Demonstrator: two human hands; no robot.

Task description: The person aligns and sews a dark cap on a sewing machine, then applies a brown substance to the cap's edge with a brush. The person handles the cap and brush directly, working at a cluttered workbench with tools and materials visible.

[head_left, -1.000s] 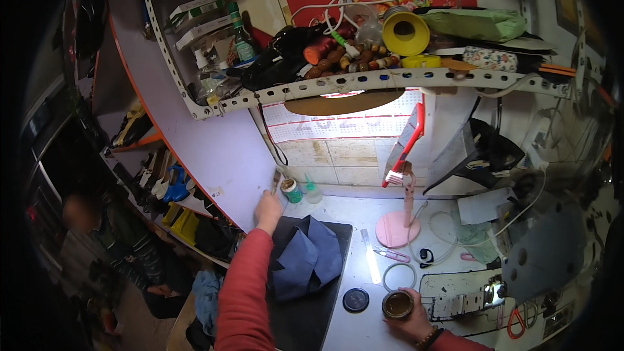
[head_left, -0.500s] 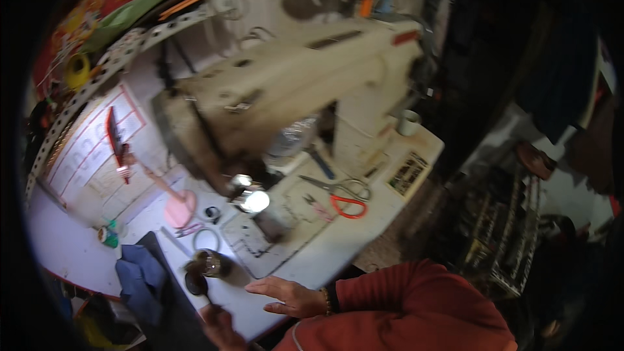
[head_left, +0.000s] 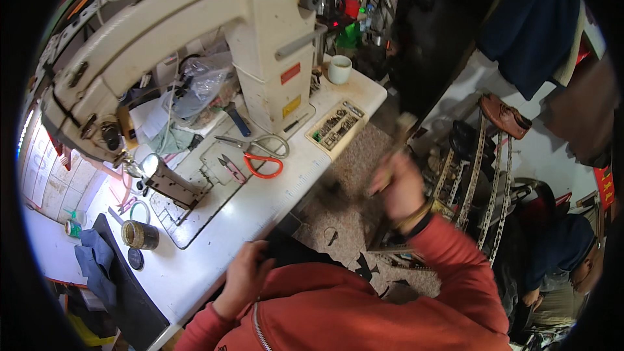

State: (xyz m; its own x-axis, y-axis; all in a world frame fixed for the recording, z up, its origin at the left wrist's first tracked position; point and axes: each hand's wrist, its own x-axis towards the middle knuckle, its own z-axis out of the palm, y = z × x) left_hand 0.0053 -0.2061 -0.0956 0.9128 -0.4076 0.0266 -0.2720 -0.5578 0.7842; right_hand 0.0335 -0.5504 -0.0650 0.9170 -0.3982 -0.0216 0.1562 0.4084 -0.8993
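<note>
My left hand (head_left: 244, 279) is at the table's front edge, just above my lap. Its fingers are loosely curled, and I see nothing in them. Out to the right, past the table edge, my right hand (head_left: 400, 185) is smeared by motion; a pale brown blur beside it cannot be made out. On the table stand an uncapped glass jar (head_left: 140, 235) with brown stains and, beside it, a dark round lid (head_left: 135, 259). Red-handled scissors (head_left: 263, 164) and pink-handled snips (head_left: 232, 168) lie by the white sewing machine (head_left: 270, 39).
A tray of small metal parts (head_left: 335, 129) and a white cup (head_left: 339, 69) sit at the table's right end. Blue cloth (head_left: 96, 263) lies at the left. A metal rack (head_left: 478, 175) with a brown shoe (head_left: 504, 116) stands to the right.
My view has swung to the right. My right hand has moved from beside the jar out past the table's right side. My left hand has drawn back from near the lid.
</note>
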